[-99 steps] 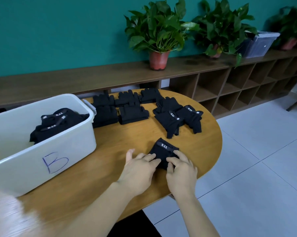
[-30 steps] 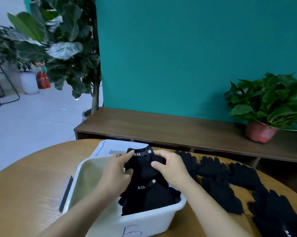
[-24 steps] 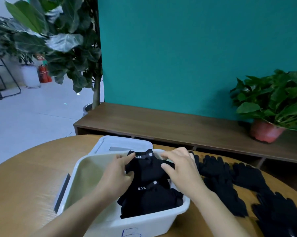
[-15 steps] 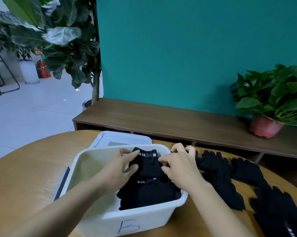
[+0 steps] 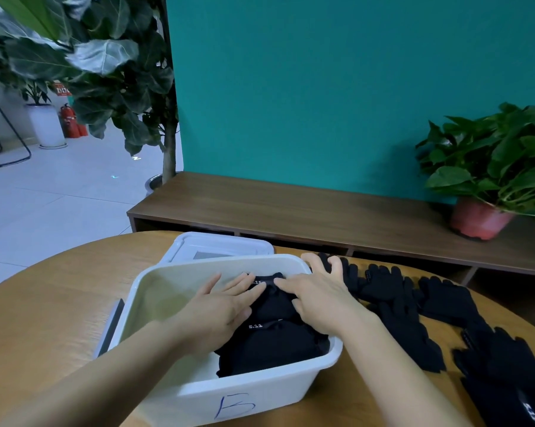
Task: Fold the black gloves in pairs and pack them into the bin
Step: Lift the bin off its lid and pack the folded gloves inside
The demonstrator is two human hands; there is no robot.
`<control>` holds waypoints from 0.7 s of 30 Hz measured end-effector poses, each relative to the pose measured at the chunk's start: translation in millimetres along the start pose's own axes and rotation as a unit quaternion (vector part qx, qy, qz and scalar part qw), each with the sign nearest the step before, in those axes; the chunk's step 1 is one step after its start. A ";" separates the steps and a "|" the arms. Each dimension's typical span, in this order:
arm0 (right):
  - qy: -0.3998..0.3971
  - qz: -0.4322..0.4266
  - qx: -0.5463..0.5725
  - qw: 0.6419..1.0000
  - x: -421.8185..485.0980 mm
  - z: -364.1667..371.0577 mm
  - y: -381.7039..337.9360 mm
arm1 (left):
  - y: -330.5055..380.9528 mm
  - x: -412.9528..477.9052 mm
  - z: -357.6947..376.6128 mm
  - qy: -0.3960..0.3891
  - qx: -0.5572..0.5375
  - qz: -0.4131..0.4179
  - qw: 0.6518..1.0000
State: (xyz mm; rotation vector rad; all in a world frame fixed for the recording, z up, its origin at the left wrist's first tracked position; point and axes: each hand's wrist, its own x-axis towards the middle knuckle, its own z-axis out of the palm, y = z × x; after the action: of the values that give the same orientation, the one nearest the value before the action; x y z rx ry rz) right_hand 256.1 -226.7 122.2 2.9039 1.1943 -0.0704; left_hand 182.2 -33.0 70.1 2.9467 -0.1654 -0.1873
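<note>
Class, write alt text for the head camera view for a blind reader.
A person's left hand and right hand press folded black gloves into a white bin marked B on a wooden table. Loose black gloves lie right of it.

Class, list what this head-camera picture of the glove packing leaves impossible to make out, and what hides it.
Head view, folded gloves in the bin: count unknown, covered by left hand, right hand and near wall.
Head view, loose gloves: cut off by right and bottom edges.
Head view, lid: partly hidden behind the bin.
</note>
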 end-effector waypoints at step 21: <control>0.240 0.240 0.310 0.888 -145.7 52.4 33.1 | 123.4 -16.7 -13.6 0.104 -0.143 0.145 0.974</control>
State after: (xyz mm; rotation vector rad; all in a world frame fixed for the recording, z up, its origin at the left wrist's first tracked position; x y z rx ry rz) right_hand 173.8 -353.6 75.4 3.8598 0.4590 0.3528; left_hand 155.4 -149.1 108.8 2.5953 -0.4904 0.1279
